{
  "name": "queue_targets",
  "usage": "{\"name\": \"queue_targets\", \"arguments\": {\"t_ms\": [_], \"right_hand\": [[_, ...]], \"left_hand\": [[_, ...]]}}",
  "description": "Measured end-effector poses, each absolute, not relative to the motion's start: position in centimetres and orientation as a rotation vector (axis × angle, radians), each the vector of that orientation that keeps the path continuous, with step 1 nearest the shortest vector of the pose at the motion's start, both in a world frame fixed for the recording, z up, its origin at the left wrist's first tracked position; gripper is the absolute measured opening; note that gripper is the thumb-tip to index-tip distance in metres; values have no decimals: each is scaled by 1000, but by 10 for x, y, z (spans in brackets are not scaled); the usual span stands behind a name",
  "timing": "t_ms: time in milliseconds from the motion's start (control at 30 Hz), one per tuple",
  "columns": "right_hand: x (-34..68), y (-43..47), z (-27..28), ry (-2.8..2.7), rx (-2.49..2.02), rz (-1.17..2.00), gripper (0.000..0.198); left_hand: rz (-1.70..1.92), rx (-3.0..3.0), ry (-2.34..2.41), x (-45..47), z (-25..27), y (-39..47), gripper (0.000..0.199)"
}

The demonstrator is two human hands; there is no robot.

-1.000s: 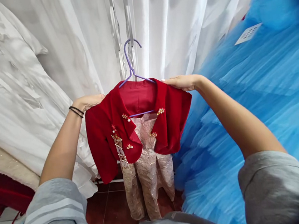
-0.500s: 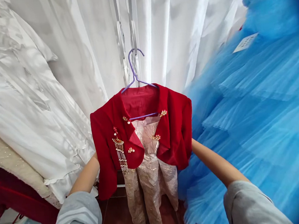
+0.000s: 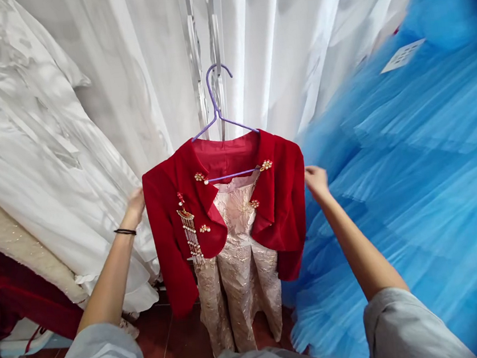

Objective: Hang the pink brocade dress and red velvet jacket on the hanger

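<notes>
A short red velvet jacket (image 3: 287, 196) hangs on a purple hanger (image 3: 215, 107) straight in front of me. Gold and pearl ornaments trim its lapels, and a beaded tassel brooch (image 3: 190, 236) dangles on the left panel. Behind the jacket's open front shows a pale pink-gold brocade dress (image 3: 234, 271). My left hand (image 3: 135, 207), black band at the wrist, pinches the outer edge of the left sleeve near the shoulder; its fingertips are partly hidden. At the opposite shoulder my right hand (image 3: 317, 181), slightly blurred, has its fingers closed at the sleeve's edge.
White dresses (image 3: 28, 145) hang on the left, above dark red fabric (image 3: 23, 295). A tiered blue tulle gown (image 3: 394, 184) fills the right side, with a white tag (image 3: 403, 55) on it. A white curtain (image 3: 274, 42) hangs behind, and the floor (image 3: 166, 342) is reddish tile.
Both hands, hidden behind the sleeves before, have come out to the jacket's shoulder edges. The sleeves hang straighter, and the jacket and hanger sit slightly higher in view.
</notes>
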State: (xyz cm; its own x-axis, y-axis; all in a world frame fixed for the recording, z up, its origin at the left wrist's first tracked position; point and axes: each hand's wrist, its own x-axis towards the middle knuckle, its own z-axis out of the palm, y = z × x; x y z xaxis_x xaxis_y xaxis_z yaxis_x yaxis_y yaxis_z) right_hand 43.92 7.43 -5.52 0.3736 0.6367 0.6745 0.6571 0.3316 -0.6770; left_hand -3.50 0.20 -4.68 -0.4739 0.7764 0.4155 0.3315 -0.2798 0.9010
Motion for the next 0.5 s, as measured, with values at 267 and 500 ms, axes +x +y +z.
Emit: {"name": "queue_targets", "arguments": {"t_ms": [267, 500], "right_hand": [[341, 28, -46, -1555, -1240, -506, 46], [341, 21, -6, -1546, -1042, -147, 28]], "left_hand": [[1145, 3191, 1513, 44, 30, -22, 36], [810, 3415, 1418, 68, 69, 3, 25]]}}
